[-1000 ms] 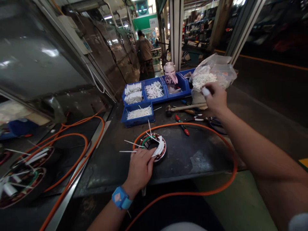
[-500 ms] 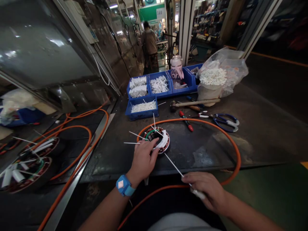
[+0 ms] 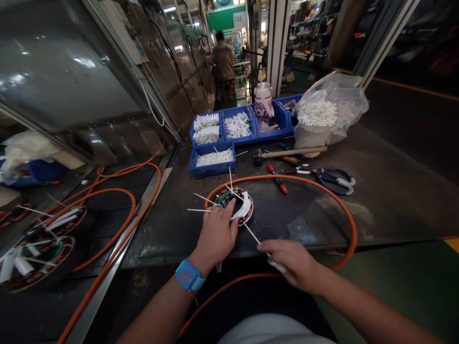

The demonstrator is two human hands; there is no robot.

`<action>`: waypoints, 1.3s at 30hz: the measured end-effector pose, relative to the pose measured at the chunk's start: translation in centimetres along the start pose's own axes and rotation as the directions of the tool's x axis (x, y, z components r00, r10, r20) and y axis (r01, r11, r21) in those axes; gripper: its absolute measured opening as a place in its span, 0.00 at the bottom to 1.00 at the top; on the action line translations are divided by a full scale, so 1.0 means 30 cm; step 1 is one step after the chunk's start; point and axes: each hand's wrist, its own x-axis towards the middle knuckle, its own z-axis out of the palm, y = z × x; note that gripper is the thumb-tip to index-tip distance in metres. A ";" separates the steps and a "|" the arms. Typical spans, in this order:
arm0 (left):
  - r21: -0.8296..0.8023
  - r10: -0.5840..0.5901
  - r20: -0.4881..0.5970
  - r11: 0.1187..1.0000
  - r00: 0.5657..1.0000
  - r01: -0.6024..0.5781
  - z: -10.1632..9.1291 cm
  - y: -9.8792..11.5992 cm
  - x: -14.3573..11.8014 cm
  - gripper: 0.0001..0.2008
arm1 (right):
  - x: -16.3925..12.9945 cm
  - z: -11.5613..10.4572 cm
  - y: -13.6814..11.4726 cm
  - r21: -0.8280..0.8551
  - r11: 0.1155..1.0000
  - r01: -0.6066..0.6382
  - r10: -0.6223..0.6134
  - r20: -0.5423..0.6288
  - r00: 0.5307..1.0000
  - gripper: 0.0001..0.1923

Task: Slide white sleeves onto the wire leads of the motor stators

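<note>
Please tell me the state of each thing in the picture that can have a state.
Left hand: pressing on stator.
Stator: flat on bench, white strips sticking out.
Right hand: pinching a white strip.
White strip: slanting towards stator.
Scissors: lying, closed.
Plastic bag: open.

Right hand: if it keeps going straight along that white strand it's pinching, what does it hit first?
Probably the stator ring, beside the left hand; the right hand points up-left along the white strand.
</note>
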 end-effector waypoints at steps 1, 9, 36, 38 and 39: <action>-0.013 -0.005 -0.001 1.000 1.000 0.005 0.000 0.003 0.001 0.24 | 0.034 0.009 0.015 0.003 1.000 -0.011 0.011 -0.004 1.000 0.14; -0.236 0.031 -0.262 0.967 0.965 -0.095 0.031 -0.007 -0.012 0.11 | 0.211 0.071 0.097 0.501 0.772 -0.391 0.495 -0.089 0.864 0.07; 0.037 0.330 -0.404 0.938 0.853 -0.345 0.073 -0.040 -0.021 0.15 | 0.171 0.089 0.089 0.620 0.685 -0.382 0.527 -0.060 0.848 0.10; 0.036 0.334 -0.404 0.936 0.852 -0.350 0.073 -0.040 -0.020 0.15 | 0.195 0.097 0.094 0.575 0.699 -0.425 0.561 -0.071 0.825 0.09; 0.033 0.336 -0.404 0.935 0.851 -0.354 0.073 -0.041 -0.020 0.15 | 0.210 0.102 0.097 0.553 0.699 -0.453 0.588 -0.084 0.805 0.09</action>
